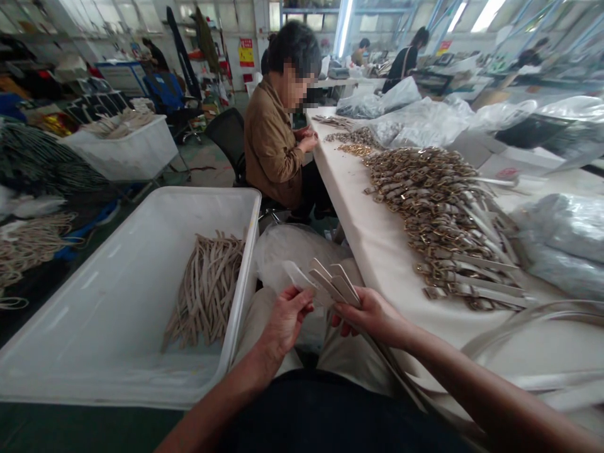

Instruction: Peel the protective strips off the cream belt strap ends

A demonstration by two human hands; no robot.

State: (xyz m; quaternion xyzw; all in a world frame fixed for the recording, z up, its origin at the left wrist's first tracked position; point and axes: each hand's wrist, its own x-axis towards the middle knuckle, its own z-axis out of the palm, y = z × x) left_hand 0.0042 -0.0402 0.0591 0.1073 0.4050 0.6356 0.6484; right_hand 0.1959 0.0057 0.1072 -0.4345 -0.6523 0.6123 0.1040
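Note:
Above my lap, my right hand (361, 314) is closed round a few pale leather straps (346, 286), their rounded ends fanned out past the fingers. The long tails of these straps run back under my right forearm. My left hand (287, 318) pinches the end of one light strap (298, 275) between thumb and fingers, close beside the others. Whether that strap is separate from the bunch I cannot tell. To the right, a large heap of straps with metal buckles (425, 201) lies on the covered table (349, 189).
A white plastic tub (117, 283) at my left holds a pile of narrow strips (207, 283). A seated co-worker (278, 126) handles small parts at the table's far edge. Plastic bags (425, 119) and loose gold-coloured pieces (356, 150) lie on the table. Behind stands another tub (132, 148).

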